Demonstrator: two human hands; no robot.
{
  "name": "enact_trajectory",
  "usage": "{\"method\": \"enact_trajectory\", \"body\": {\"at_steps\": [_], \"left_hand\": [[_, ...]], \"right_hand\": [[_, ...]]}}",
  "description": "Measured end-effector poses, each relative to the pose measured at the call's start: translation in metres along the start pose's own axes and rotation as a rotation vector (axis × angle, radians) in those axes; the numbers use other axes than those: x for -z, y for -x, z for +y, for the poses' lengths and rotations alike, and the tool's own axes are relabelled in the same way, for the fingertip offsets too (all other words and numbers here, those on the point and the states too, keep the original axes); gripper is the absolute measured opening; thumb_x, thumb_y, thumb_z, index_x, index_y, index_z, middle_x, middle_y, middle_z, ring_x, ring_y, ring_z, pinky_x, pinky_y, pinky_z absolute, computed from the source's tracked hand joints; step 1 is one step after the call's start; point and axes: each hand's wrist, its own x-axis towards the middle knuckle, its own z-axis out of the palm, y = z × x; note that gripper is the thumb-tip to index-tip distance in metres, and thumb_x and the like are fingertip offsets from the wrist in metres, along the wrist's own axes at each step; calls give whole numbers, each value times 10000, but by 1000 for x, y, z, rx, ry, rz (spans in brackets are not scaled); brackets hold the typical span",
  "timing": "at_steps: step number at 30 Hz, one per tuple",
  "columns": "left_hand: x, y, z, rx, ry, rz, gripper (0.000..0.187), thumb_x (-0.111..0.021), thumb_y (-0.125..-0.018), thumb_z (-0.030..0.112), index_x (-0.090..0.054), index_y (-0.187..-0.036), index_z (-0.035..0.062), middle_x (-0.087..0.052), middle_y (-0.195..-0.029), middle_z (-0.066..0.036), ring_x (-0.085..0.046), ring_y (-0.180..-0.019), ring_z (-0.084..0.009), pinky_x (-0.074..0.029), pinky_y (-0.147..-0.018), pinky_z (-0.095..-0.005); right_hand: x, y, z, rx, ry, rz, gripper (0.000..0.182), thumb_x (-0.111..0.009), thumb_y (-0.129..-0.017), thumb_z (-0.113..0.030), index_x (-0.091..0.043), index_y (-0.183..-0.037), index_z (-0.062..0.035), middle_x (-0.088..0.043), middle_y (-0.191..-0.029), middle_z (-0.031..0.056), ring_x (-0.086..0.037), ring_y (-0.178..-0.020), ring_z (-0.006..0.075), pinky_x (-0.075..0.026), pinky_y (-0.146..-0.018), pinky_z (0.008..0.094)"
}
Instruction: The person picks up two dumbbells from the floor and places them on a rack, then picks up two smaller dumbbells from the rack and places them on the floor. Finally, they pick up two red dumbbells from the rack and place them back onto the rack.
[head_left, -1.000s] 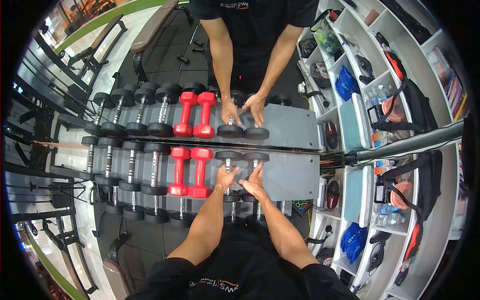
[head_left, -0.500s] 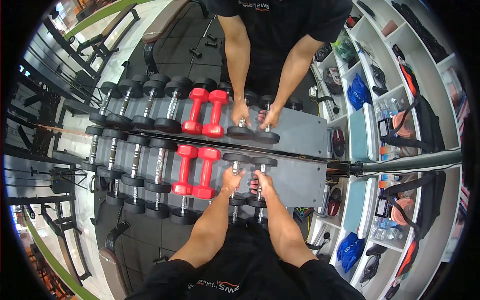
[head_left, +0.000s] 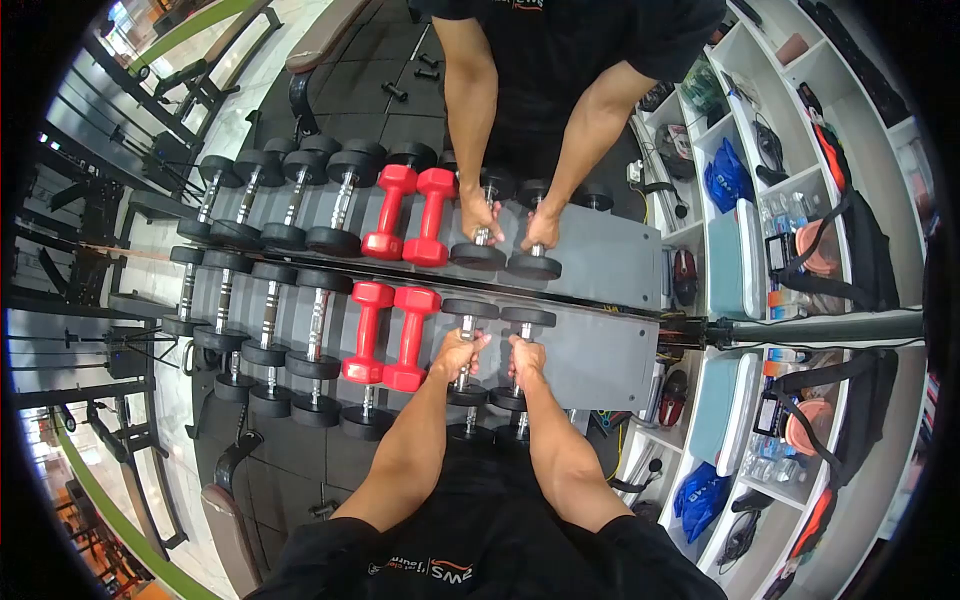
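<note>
The left hand (head_left: 458,352) has its fingers wrapped around the handle of a black dumbbell (head_left: 468,308), and the right hand (head_left: 525,355) is wrapped likewise around the neighbouring black dumbbell (head_left: 527,317). Both dumbbells lie on the grey rack shelf (head_left: 600,360), just right of the red dumbbells (head_left: 390,335). Above the shelf, a mirror shows the same grip.

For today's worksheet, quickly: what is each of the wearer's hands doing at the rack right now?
Left hand: shut on the left black dumbbell.
Right hand: shut on the right black dumbbell.
</note>
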Motion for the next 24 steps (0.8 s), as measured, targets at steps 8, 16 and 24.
{"method": "enact_trajectory", "body": {"at_steps": [8,16,24], "left_hand": [[5,-12,-9,20,56,-21,347,-792,-833,257,-560,-981,46,-456,-534,-5,-418,-381,-119,-363,-371,-325],[-2,-4,2,184,71,-11,414,-748,-858,408,-533,-810,57,-484,-548,-33,-469,-409,-147,-394,-387,-331],[-7,-13,-5,126,-33,105,227,-680,-802,146,-520,-665,61,-473,-499,-44,-432,-350,-160,-378,-357,-364]], "right_hand": [[0,-2,1,16,36,38,321,-707,-772,-261,-615,-691,36,-582,-589,104,-548,-449,206,-455,-403,370],[-3,-9,5,23,108,67,379,-709,-782,-301,-640,-726,67,-626,-627,131,-595,-482,227,-505,-436,386],[0,-8,3,29,128,39,388,-683,-794,-308,-647,-743,76,-640,-641,147,-614,-487,246,-510,-443,385]]}}
